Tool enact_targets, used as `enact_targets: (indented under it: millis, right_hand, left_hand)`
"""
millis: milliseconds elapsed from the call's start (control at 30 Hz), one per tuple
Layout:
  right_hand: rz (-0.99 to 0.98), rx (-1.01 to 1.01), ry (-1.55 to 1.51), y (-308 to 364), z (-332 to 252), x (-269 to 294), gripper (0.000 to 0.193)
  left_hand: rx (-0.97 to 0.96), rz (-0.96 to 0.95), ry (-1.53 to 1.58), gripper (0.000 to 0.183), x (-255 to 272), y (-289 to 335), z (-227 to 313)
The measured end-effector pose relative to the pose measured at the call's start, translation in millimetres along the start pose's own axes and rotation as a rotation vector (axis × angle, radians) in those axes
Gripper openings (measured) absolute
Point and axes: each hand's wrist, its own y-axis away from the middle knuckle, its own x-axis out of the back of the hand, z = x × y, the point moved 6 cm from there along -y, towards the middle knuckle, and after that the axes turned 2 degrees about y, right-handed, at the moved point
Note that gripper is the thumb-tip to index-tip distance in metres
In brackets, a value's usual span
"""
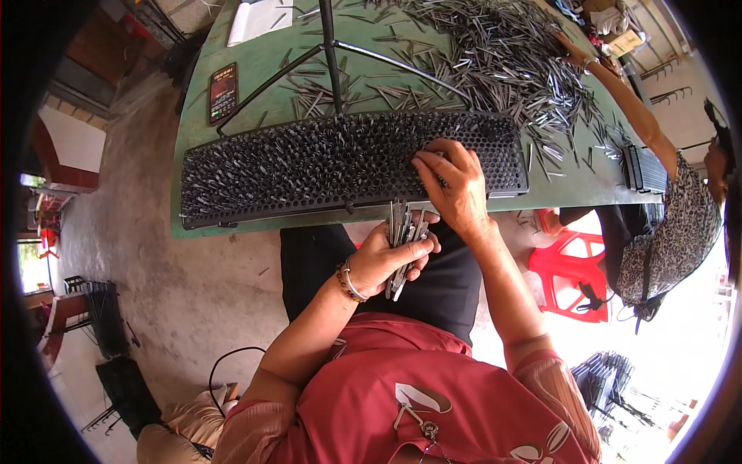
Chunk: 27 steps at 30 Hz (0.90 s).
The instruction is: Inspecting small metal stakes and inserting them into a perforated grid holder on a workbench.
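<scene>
My left hand (390, 259) is closed around a bundle of thin metal strips (402, 232), held upright in front of the table edge. My right hand (457, 185) reaches over a long black perforated rack (502, 162), its thumb and fingers pinched at the holes. Whatever is between those fingertips is hidden. Many small dark strips (263, 170) stand in the rack's holes from its left end to about where my right hand is. The holes to the right of that hand show bare.
A large heap of loose strips (502, 62) covers the green table (255, 54) behind the rack. Dark metal bars (331, 62) rise from the rack. A phone (223, 94) and white paper (260, 22) lie far left. At right, another person's hand (576, 52) touches the heap, near a red stool (568, 271).
</scene>
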Motion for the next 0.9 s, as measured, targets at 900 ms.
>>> enact_targets:
  millis: [900]
  right_hand:
    - [-0.223, -0.582, -0.698, -6.8, 27.4, 6.4, 0.02]
  left_hand:
    - [0.068, 0.003, -0.009, 0.044, 5.9, -1.8, -7.0]
